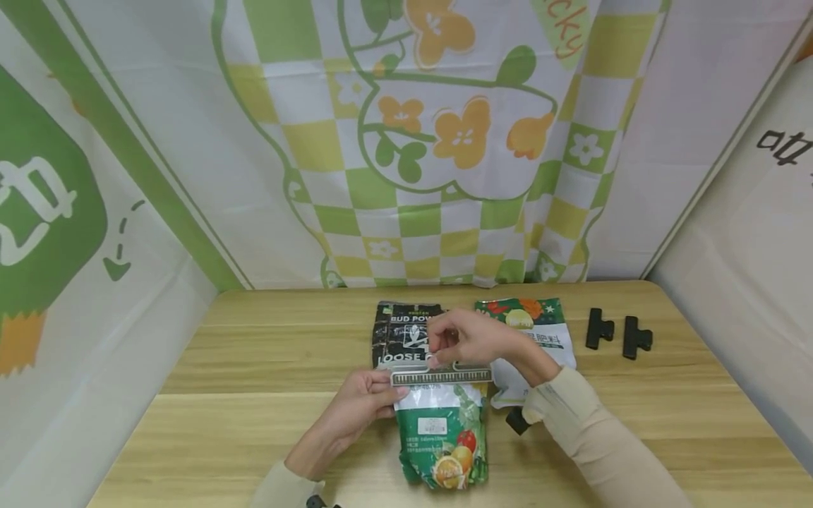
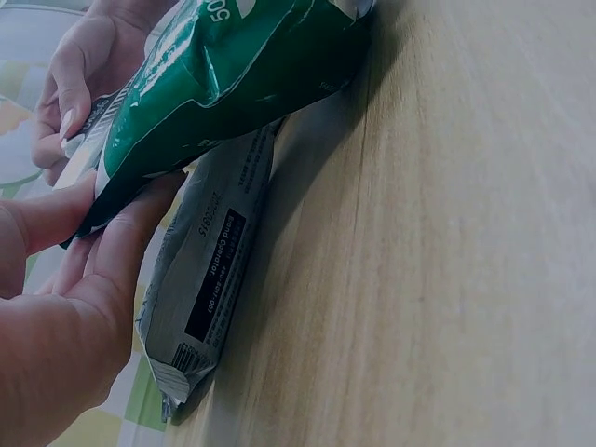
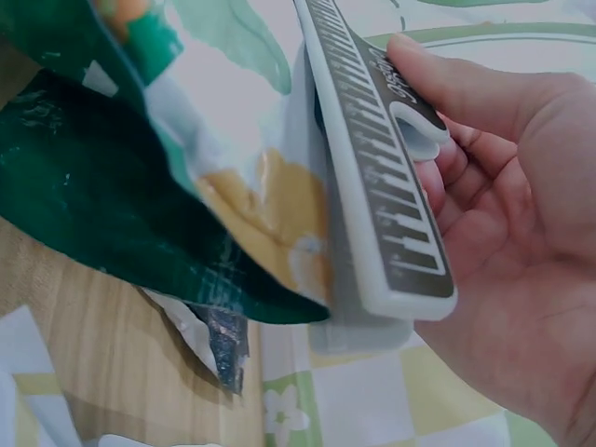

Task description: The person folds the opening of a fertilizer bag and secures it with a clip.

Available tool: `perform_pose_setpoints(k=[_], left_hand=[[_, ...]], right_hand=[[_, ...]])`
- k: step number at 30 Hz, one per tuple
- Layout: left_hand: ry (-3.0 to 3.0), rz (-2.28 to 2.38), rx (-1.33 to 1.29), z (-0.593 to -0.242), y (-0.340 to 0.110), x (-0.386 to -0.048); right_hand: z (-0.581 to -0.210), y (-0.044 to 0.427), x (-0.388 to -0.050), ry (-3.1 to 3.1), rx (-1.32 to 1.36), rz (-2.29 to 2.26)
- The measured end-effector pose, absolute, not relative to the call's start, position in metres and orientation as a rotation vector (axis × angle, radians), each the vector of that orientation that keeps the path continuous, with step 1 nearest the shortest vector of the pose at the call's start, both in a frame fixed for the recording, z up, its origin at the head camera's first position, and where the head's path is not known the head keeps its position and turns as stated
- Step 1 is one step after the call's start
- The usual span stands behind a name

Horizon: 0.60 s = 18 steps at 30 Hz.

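Observation:
A green and white bag printed with fruit (image 1: 438, 437) is held up at the front of the table. Across its top edge sits a long clip with a piano-key pattern (image 3: 386, 177). My right hand (image 1: 466, 337) pinches the clip's handle between thumb and fingers, seen closely in the right wrist view. My left hand (image 1: 362, 402) pinches the bag's upper left corner near the clip's end, thumb in front and fingers behind. Behind it lies a black bag (image 1: 406, 328) lettered "BUD POW", its silvery back or side (image 2: 209, 270) showing in the left wrist view.
Another green and white bag (image 1: 540, 339) lies to the right, partly under my right forearm. Two black clips (image 1: 597, 329) rest farther right on the wooden table (image 1: 267, 346). A patterned cloth (image 1: 438, 233) hangs at the table's back edge.

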<state>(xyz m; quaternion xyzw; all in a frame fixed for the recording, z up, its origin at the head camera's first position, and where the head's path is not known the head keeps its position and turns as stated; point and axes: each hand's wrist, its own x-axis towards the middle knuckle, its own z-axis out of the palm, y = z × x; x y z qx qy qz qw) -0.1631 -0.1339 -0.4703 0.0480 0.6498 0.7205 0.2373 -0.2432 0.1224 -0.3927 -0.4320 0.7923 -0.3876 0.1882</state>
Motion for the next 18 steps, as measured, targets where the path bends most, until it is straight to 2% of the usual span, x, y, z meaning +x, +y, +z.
perform_pose_setpoints(k=[18], left_hand=[[1.788,2.014,0.086,-0.4694,-0.1304,-0.1616]], right_hand=[[-0.4030,0.1245,-0.2461,2.174,-1.018,-1.176]])
